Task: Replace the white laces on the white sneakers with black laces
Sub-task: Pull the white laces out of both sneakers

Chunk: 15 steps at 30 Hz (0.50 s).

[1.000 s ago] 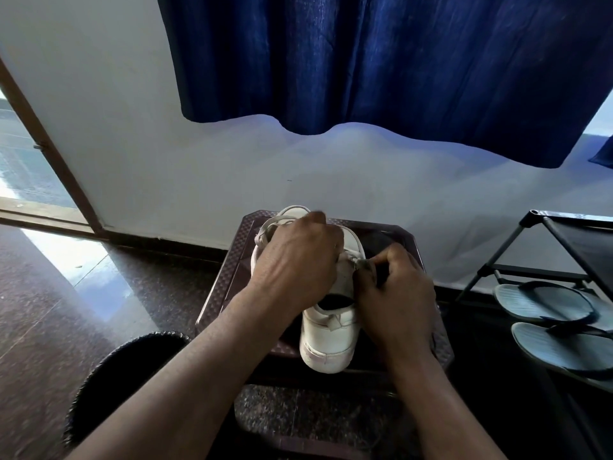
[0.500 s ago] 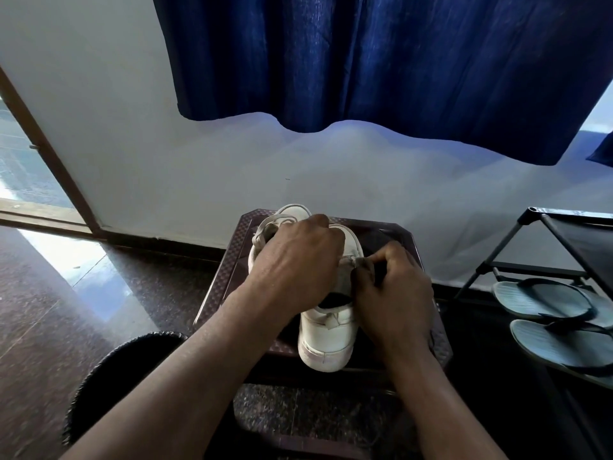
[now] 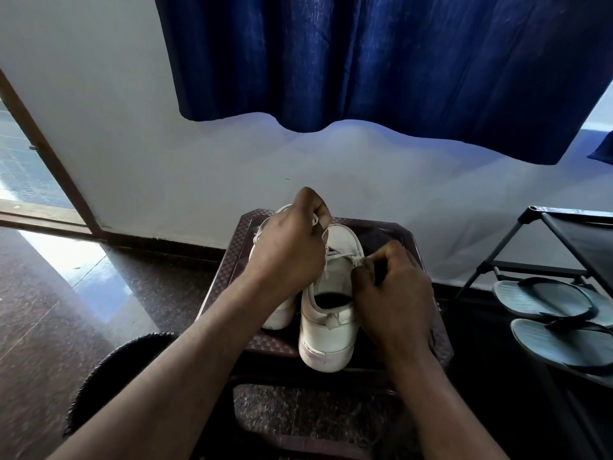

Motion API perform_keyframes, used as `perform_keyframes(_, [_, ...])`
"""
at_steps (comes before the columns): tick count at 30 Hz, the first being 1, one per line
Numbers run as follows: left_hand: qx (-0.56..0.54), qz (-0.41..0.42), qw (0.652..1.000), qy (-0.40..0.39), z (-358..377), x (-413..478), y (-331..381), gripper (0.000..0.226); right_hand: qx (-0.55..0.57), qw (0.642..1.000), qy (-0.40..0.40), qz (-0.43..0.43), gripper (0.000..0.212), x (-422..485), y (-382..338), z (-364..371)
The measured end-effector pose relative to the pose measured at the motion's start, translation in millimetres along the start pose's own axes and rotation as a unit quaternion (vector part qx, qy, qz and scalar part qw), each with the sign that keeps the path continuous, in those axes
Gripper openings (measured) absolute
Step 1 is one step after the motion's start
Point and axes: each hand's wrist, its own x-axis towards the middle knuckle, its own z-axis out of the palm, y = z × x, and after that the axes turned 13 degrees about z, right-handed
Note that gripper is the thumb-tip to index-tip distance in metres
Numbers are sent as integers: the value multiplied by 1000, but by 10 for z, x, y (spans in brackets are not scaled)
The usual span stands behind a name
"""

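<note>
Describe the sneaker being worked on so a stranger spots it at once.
Below the blue curtain stands a brown stool carrying two sneakers. Take the right sneaker, heel toward the camera. Unlike the left sneaker, its white lace is pinched by the left hand and right hand.

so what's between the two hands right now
A stretch of white lace across the nearer white sneaker, pinched by the left hand and the right hand, in the head view.

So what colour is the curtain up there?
The curtain is dark blue, seen in the head view.
</note>
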Motion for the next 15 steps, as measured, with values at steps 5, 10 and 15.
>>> perform_keyframes(5, [93,90,992,14,-8,-15,-101,25,14,1000,3,-1,10,4,7,2])
perform_keyframes(10, [218,129,967,-31,17,-68,-173,28,37,999,26,7,10,33,35,-43])
perform_keyframes(15, [288,100,952,-38,-84,-93,-89,40,18,1000,4,14,13,78,25,-122])
